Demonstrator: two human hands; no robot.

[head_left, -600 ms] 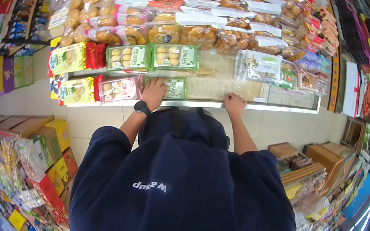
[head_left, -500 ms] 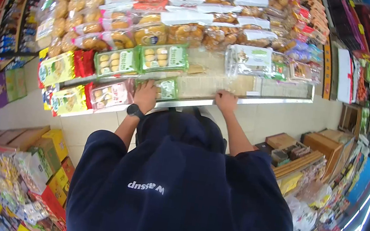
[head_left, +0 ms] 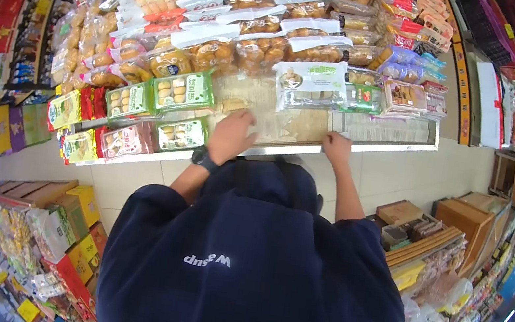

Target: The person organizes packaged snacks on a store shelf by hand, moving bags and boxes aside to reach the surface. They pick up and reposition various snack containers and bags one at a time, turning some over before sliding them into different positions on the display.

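Observation:
My left hand [head_left: 232, 136], with a dark watch on its wrist, is over the bare papered part of the display table [head_left: 289, 127]. Its fingers are apart and hold nothing. Just left of it lies a green-edged pack of round pastries [head_left: 181, 134]; two similar packs, a green pack [head_left: 178, 90] and another green pack [head_left: 128, 101], sit behind. My right hand [head_left: 337, 148] is at the table's front rim with its fingers curled closed; whether anything is in them is hidden. A white-labelled clear pack [head_left: 312, 84] lies beyond it.
Rows of bagged bread [head_left: 213, 54] fill the back of the table. A pink pack [head_left: 129, 140] and yellow packs [head_left: 80, 146] lie at the front left. Wooden boxes [head_left: 461, 221] stand on the right, cartons [head_left: 81, 201] on the left.
My left hand has come off the green-edged pack at the front and moved right, over the papered surface. My right hand has shifted slightly right along the rim, its fingers more curled.

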